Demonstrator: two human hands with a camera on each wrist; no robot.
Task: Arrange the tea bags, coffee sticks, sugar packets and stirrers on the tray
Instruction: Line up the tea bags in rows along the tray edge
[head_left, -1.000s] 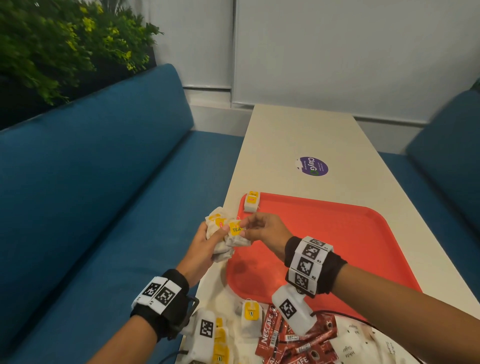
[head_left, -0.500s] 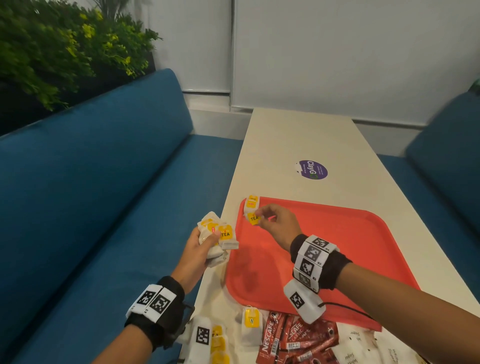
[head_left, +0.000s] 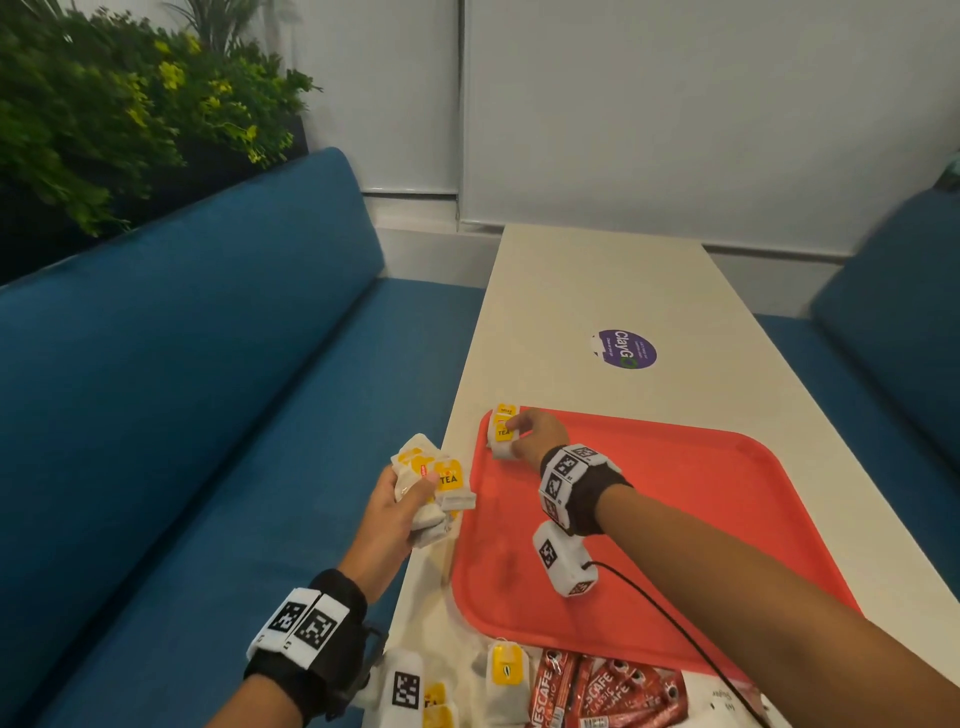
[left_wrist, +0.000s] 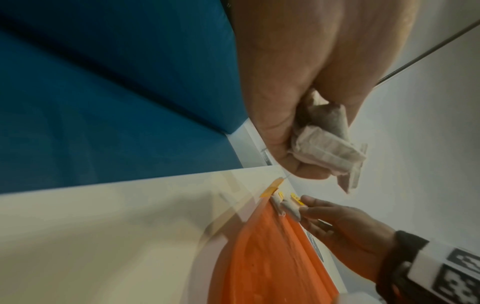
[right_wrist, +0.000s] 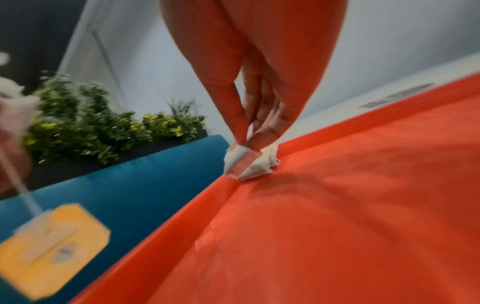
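Observation:
A red tray (head_left: 675, 519) lies on the cream table (head_left: 571, 291). At its far left corner my right hand (head_left: 522, 428) pinches a white tea bag with a yellow tag (head_left: 503, 434), set down on the tray against another tea bag (head_left: 506, 410). The right wrist view shows thumb and forefinger on the tea bag (right_wrist: 242, 162) in the tray corner (right_wrist: 337, 205). My left hand (head_left: 410, 493) grips a bundle of several tea bags (head_left: 434, 480) just left of the tray; the left wrist view shows the bundle (left_wrist: 327, 144) in its curled fingers.
Near the table's front edge lie loose tea bags (head_left: 506, 680), red coffee sticks (head_left: 608, 691) and white sugar packets (head_left: 727, 706). A purple sticker (head_left: 626, 349) is on the table beyond the tray. Blue benches (head_left: 182, 415) flank the table; a plant (head_left: 104, 119) stands back left.
My right hand took one tea bag from the left hand's bundle and carried it forward to the tray's far left corner, where it now rests. The left hand drew slightly left.

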